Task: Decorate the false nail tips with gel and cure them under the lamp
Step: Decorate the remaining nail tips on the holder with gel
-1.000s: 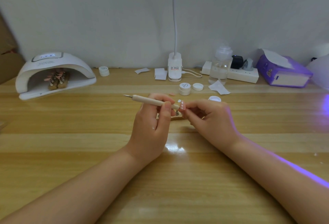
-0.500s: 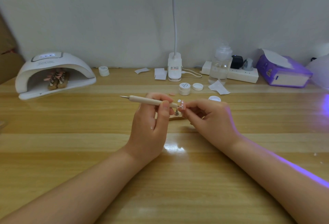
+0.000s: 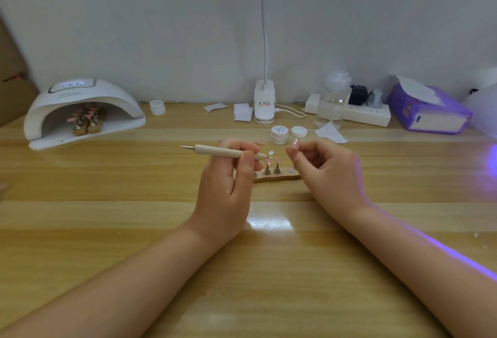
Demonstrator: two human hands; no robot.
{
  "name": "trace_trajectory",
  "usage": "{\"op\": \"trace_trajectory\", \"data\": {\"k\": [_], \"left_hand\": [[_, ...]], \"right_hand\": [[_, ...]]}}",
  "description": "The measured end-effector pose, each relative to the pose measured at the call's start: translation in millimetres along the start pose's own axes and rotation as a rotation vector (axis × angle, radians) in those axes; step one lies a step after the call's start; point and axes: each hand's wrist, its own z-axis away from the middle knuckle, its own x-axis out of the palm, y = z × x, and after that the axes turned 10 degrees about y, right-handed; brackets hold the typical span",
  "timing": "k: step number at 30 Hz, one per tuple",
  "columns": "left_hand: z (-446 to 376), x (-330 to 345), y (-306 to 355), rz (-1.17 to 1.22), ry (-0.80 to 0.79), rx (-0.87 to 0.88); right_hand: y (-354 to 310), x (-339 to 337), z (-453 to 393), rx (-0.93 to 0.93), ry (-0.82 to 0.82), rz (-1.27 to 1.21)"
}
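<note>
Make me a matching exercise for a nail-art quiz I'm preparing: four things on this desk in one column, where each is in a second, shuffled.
1. dotting tool
2. nail tip
3. curing lamp
4. tissue box

A. far right of the desk
B. held in the left hand
C. far left of the desk
D. pinched by the right hand

Pairs: 1-B, 2-D, 3-C, 4-A
</note>
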Motion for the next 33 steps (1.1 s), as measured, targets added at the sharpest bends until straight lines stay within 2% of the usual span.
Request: {"op": "trace_trajectory", "data": {"k": [6, 11, 17, 20, 25, 27, 30, 33], "left_hand": [[0, 0, 0, 0.004, -0.003, -0.005], [0, 0, 0, -0.005, -0.006, 0.002], [0, 0, -2, -0.003, -0.005, -0.021], [-1, 0, -2, 0.008, -0.004, -0.041], [-2, 0, -3, 0.022, 0.001, -0.061], [-2, 0, -3, 0.025, 0.000, -0.064], [-2, 0, -3, 0.029, -0.002, -0.060], [-2, -1, -3, 0.027, -0.003, -0.060]], "right_hand": [[10, 3, -2, 0.093, -0.091, 0.341], [13, 4, -4, 0.118, -0.197, 0.423], [13, 3, -5, 0.122, -0.236, 0.467], [11, 1, -6, 0.099, -0.228, 0.516], [4, -15, -13, -0.126, -0.111, 0.640], [7, -24, -22, -0.152, -0.057, 0.624], [23, -33, -34, -0.040, -0.062, 0.679], [36, -34, -39, 0.186, -0.179, 0.724]]}}
